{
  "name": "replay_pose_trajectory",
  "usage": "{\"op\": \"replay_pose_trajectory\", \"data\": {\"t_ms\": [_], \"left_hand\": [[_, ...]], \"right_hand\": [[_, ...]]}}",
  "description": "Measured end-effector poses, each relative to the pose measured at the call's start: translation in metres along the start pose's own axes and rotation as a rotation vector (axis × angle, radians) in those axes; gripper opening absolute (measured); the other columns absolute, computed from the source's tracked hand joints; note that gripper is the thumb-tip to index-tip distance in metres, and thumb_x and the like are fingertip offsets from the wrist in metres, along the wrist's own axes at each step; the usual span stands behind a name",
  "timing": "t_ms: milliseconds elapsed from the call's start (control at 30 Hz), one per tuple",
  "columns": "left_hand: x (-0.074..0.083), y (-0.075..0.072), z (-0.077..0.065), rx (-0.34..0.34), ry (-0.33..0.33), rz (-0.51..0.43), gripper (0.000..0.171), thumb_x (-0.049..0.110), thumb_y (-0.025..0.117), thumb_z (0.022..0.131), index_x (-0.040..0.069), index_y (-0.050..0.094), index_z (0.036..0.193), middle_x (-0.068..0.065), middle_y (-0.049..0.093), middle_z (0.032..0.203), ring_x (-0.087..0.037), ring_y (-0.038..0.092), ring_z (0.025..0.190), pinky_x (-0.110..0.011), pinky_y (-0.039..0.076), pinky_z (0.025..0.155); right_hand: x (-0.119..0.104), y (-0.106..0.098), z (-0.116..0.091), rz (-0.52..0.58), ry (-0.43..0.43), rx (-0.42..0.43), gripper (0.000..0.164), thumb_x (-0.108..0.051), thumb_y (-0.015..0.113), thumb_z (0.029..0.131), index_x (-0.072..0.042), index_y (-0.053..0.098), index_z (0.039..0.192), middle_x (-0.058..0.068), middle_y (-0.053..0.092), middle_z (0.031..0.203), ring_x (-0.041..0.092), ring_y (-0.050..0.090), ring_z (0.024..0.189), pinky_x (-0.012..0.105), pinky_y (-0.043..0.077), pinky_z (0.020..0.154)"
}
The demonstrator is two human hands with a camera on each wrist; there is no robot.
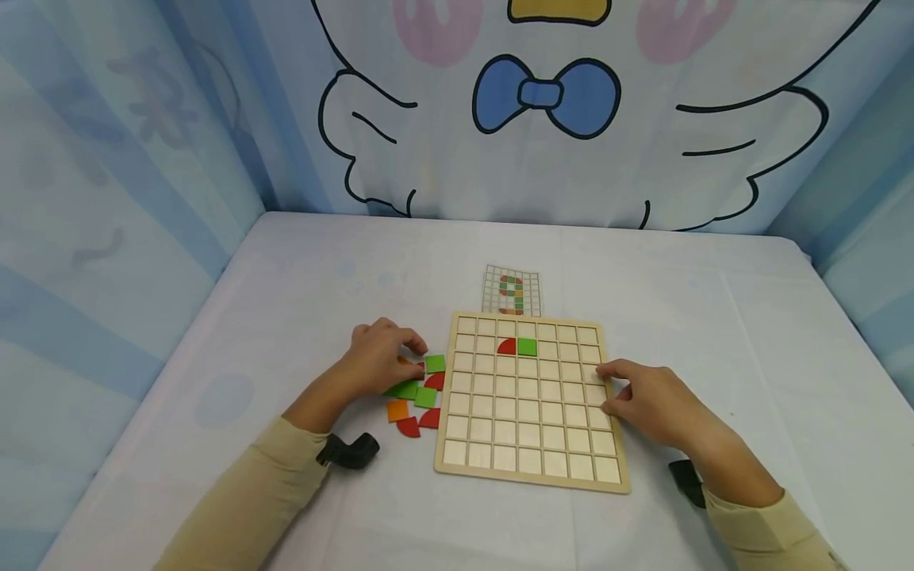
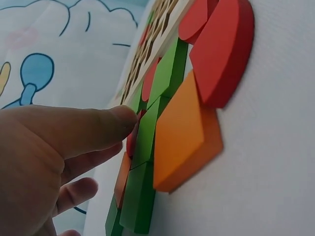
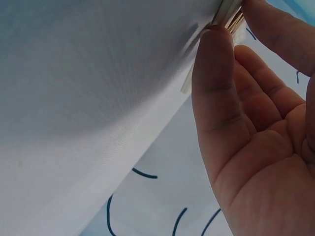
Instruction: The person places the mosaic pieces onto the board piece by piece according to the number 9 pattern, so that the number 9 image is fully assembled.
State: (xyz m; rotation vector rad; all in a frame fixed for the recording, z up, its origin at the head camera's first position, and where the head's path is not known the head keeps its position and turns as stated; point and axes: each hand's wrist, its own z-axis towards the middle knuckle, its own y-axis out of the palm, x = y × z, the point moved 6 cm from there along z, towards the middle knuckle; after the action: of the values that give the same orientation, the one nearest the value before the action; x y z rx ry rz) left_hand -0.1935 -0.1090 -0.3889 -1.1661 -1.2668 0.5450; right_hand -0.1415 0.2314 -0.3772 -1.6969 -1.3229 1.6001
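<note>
My left hand (image 1: 382, 357) reaches over a loose pile of flat pieces left of the wooden grid board (image 1: 616, 476). Its thumb tip is right at a red piece (image 2: 132, 140), with a gap between thumb and index finger. Around it lie green squares (image 1: 425, 397), an orange square (image 1: 397, 411) and red quarter-circles (image 1: 408, 427). My right hand (image 1: 660, 404) holds the board's right edge with thumb and index finger. Side by side near the board's top sit a red quarter-circle (image 1: 507, 346) and a green square (image 1: 527, 347).
Behind the board lies a pattern card (image 1: 528, 293), its lower end hidden by the board; it carries a printed grid with a red, green and orange figure. A white cloth covers the table (image 1: 343, 262). Printed curtains (image 1: 443, 159) stand at the back and sides.
</note>
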Motion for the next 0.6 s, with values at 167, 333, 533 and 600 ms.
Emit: {"op": "replay_pose_trajectory", "data": {"t_ms": [167,333,533,600], "left_hand": [[-0.002,-0.0006,-0.0023,-0.012,0.003,0.007,0.026,0.028,0.081,0.086,0.015,0.072,0.107,0.005,0.069,0.103,-0.023,0.05,0.109,-0.053,0.028,0.101],[-0.0025,-0.0009,-0.003,-0.021,0.012,0.006,0.022,0.026,0.081,0.086,0.016,0.073,0.103,0.006,0.069,0.099,-0.023,0.05,0.109,-0.054,0.028,0.101],[-0.0023,-0.0015,-0.0025,-0.018,0.032,-0.023,0.017,0.025,0.08,0.087,0.016,0.073,0.1,0.008,0.069,0.095,-0.022,0.05,0.108,-0.054,0.027,0.101],[-0.0026,-0.0015,-0.002,-0.015,0.033,-0.029,0.017,0.025,0.079,0.088,0.016,0.073,0.1,0.008,0.069,0.095,-0.022,0.05,0.108,-0.054,0.027,0.102]], "right_hand": [[0.0001,0.0001,0.0003,-0.004,0.003,-0.002,0.049,-0.015,0.072,0.089,0.001,0.058,0.133,-0.003,0.064,0.082,0.013,0.055,0.072,0.035,0.044,0.066],[0.0003,0.0007,0.0003,-0.003,0.011,-0.004,0.049,-0.015,0.072,0.089,0.001,0.059,0.133,-0.003,0.064,0.081,0.013,0.055,0.072,0.035,0.044,0.066],[0.001,0.0008,0.0007,-0.004,0.015,-0.003,0.05,-0.016,0.072,0.089,0.0,0.058,0.134,-0.003,0.064,0.081,0.013,0.055,0.073,0.035,0.044,0.067],[0.001,0.0006,0.0008,-0.004,0.012,-0.002,0.049,-0.015,0.072,0.089,0.001,0.058,0.134,-0.003,0.064,0.081,0.013,0.055,0.073,0.035,0.044,0.067]]}}
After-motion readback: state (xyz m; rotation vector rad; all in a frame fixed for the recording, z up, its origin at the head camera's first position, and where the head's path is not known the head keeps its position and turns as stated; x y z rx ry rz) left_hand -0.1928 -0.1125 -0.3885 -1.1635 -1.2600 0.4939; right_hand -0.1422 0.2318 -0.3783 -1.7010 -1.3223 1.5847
